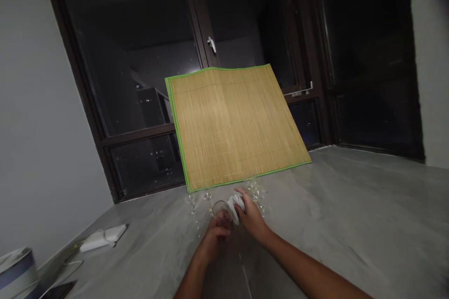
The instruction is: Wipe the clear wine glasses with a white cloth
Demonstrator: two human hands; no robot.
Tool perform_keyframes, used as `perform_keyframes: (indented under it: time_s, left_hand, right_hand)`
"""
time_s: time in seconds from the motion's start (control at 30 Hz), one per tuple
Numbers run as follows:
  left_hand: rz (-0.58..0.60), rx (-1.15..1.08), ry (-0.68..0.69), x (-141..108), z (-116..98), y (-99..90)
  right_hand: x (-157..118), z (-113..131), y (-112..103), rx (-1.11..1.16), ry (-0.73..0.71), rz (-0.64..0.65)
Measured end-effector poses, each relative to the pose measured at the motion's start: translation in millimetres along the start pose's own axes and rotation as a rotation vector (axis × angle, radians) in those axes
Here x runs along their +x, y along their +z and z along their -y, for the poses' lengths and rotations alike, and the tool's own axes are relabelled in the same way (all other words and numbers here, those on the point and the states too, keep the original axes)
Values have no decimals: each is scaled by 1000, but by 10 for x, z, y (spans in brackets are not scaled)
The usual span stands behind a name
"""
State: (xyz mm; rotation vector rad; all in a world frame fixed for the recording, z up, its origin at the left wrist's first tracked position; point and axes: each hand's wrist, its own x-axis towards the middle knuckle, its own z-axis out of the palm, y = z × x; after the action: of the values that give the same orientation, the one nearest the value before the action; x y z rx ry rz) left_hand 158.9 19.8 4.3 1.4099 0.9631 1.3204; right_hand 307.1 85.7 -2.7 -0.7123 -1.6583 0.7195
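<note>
My left hand (218,232) is closed on a clear glass (220,206), whose round rim faces up and away from me. Fingers hide its lower part, so I cannot tell its full shape. In my right hand (250,212) is a bunched white cloth (236,206), pressed against or very close to the right side of that glass. Just left of my hands stand two clear stemmed glasses, one stemmed glass (191,200) farther left and another stemmed glass (207,195) nearer. Behind my right hand is a cluster of clear glasses (257,191), partly overlapping.
A bamboo mat (235,124) with green edging leans against the dark-framed window (129,56). The grey marble-like surface (315,224) spreads around. At left lie a white device with a cord (103,237), a dark flat object (59,290) and a white and blue tin (17,273).
</note>
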Motion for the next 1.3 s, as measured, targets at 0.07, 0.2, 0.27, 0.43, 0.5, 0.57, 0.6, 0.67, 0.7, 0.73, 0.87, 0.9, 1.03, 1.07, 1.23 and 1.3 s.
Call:
perform_keyframes:
  time_s: [0.07, 0.2, 0.27, 0.43, 0.5, 0.57, 0.6, 0.67, 0.7, 0.73, 0.87, 0.9, 1.03, 1.07, 1.23, 1.3]
  left_hand:
    - [31, -209, 5, -27, -78, 40]
    - [46, -555, -50, -82, -206, 36]
    - [10, -678, -66, -95, -226, 0]
    - [45, -915, -84, -98, -164, -77]
    - [74, -984, -86, -102, -145, -88]
    - [84, -1033, -94, -109, -146, -96]
    - [81, -1051, -98, -112, -151, -101]
    - [50, -1070, -95, -113, -160, -117]
    - [26, -1063, -95, -110, -162, -127]
    - [-4, -1042, -98, -105, -161, -138]
    - [-100, -912, -116, -64, -139, -177]
    - [-126, -886, -108, -51, -134, -182]
    - [-291, -763, -59, 6, -112, -178]
    - [-331, -727, -52, 20, -101, -172]
    - [-345, -483, -49, 69, 4, -143]
    - [-338, -397, -81, 77, 48, -144]
  right_hand:
    - [-3, -12, -2, -10, 19, 10]
    - [-9, -82, 32, -29, 31, 31]
    - [-8, -140, 66, -17, 19, 36]
    - [6, -262, 110, -40, 13, 18]
    - [6, -273, 101, -61, 33, 22]
    - [-5, -257, 90, -84, 61, 35]
    - [-17, -241, 88, -89, 67, 46]
    - [-48, -200, 100, -70, 64, 88]
    - [-67, -178, 115, -46, 57, 124]
    - [-85, -159, 134, -15, 51, 163]
    - [-125, -125, 221, 83, 54, 241]
    - [-125, -129, 236, 94, 61, 231]
    - [-113, -144, 255, 126, 76, 191]
    - [-113, -138, 253, 137, 78, 193]
    - [-123, -56, 229, 156, 89, 193]
    - [-122, -28, 214, 146, 88, 179]
